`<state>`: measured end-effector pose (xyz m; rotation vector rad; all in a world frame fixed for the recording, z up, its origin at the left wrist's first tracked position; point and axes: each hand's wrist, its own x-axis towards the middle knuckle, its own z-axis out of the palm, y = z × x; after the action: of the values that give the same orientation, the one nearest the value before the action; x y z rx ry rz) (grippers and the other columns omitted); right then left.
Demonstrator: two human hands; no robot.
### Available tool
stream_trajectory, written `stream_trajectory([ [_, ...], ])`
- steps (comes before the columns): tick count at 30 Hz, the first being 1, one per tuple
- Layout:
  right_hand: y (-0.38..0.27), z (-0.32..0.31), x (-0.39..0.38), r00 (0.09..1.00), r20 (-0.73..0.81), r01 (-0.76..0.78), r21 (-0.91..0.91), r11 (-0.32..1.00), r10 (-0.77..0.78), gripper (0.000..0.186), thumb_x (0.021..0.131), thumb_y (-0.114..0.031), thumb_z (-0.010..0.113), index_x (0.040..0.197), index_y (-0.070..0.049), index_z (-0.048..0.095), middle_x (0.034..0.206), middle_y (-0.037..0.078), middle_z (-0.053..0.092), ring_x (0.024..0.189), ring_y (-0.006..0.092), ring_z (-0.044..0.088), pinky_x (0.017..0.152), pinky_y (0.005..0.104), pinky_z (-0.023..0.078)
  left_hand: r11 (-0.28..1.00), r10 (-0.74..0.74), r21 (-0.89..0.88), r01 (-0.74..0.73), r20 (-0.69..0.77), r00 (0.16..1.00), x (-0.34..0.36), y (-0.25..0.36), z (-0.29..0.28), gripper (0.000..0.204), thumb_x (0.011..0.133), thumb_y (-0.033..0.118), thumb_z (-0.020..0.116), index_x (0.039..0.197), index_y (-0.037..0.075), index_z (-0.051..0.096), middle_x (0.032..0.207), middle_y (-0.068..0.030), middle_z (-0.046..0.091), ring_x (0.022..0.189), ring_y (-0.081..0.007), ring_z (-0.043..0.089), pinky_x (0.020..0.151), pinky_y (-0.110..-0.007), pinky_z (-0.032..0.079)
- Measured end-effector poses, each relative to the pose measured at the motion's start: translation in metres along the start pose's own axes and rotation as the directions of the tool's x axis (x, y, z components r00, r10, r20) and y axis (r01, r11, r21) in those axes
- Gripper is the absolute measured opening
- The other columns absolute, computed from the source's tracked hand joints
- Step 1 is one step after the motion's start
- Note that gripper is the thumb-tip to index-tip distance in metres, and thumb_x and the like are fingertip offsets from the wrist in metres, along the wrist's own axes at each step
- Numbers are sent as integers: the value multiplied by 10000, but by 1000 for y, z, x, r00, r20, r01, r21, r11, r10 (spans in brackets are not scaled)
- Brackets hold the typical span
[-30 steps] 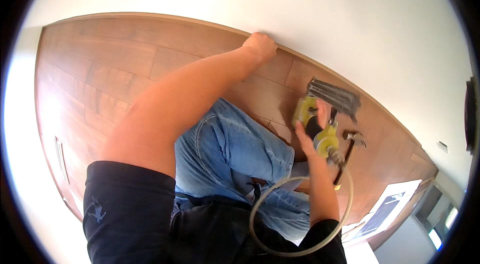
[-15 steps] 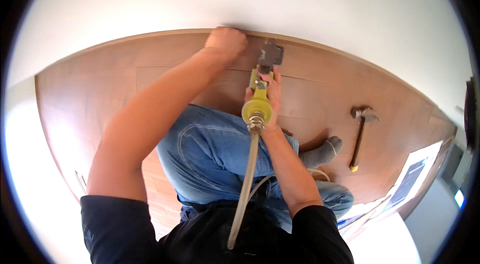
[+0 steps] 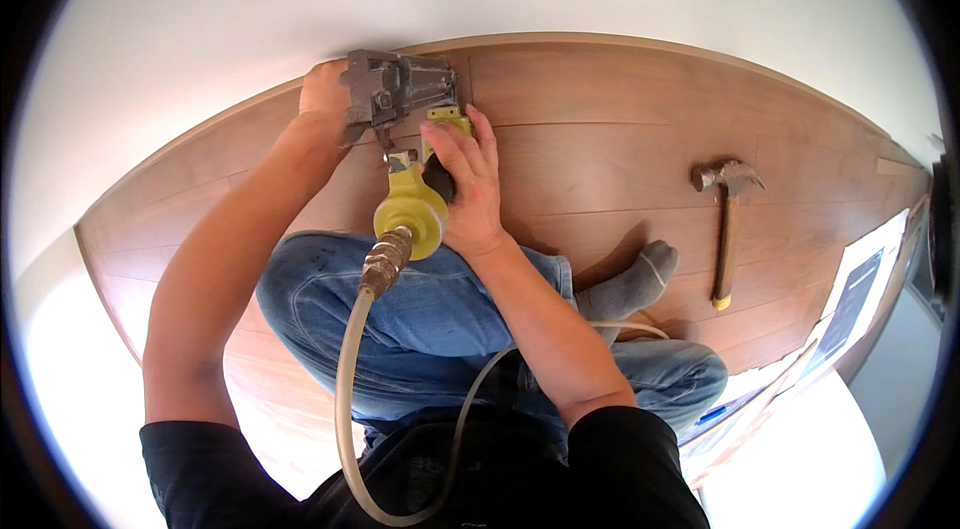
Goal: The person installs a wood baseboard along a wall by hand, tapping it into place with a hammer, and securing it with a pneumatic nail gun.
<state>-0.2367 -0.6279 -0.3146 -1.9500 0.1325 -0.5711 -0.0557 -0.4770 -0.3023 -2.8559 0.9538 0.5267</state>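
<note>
My right hand [image 3: 470, 179] is wrapped round the grip of a yellow-green air nail gun [image 3: 412, 199]. The gun's dark grey head and magazine lie across the wood floor's far edge, against the white wall. A clear air hose [image 3: 345, 399] runs from its metal coupling back toward my body. My left hand [image 3: 322, 94] is curled at the thin wooden strip [image 3: 270, 107] along the wall, just left of the gun. The gun's head hides its fingertips and whatever they grip.
A claw hammer [image 3: 725, 234] with a wooden handle lies on the floorboards [image 3: 600, 154] to the right. My socked foot [image 3: 632, 284] and jeans-covered legs [image 3: 420, 299] are close below the gun. Printed sheets [image 3: 855, 279] and a blue pen [image 3: 711, 416] lie at the lower right.
The nail gun has moved left and turned, its head now lying beside my left hand. My left hand has slid left along the wall. The hose now bends in a wide loop.
</note>
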Motion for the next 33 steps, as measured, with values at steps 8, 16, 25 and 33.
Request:
stream_trajectory([
  [8, 1, 1, 0, 1000, 3, -5, -2, 1000, 5, 561, 746, -137, 754, 1294, -121, 636, 1228, 128, 630, 1286, 456, 470, 1151, 546, 357, 994, -83, -64, 92, 137, 987, 1, 15, -20, 201, 853, 227, 691, 1041, 170, 736, 1052, -62, 741, 994, -236, 707, 858, -348, 565],
  [16, 6, 1, 1, 1000, -11, -10, -22, 1000, 10, 544, 747, -141, 758, 1279, -119, 649, 1201, 131, 637, 1255, 435, 493, 1154, 547, 353, 993, -9, 120, -1, 79, 997, -1, 22, -26, 211, 844, 228, 699, 1046, 178, 728, 1061, -41, 734, 1007, -208, 694, 885, -324, 554],
  [25, 8, 1, -2, 1000, -11, -20, -10, 1000, 20, 564, 726, -146, 788, 1273, -132, 652, 1213, 115, 632, 1275, 454, 470, 1146, 544, 363, 989, -44, 147, 16, 190, 981, 2, 20, -22, 263, 830, 222, 701, 1087, 169, 718, 1138, -37, 712, 1104, -194, 653, 934, -321, 526],
  [33, 4, 0, -4, 999, 2, -50, -4, 999, 50, 589, 743, -146, 790, 1310, -136, 629, 1266, 117, 620, 1319, 468, 441, 1136, 535, 373, 994, -22, 110, 13, 78, 997, 2, 13, -23, 356, 817, 155, 704, 1171, 117, 688, 1173, -94, 692, 1124, -300, 654, 922, -372, 544],
])
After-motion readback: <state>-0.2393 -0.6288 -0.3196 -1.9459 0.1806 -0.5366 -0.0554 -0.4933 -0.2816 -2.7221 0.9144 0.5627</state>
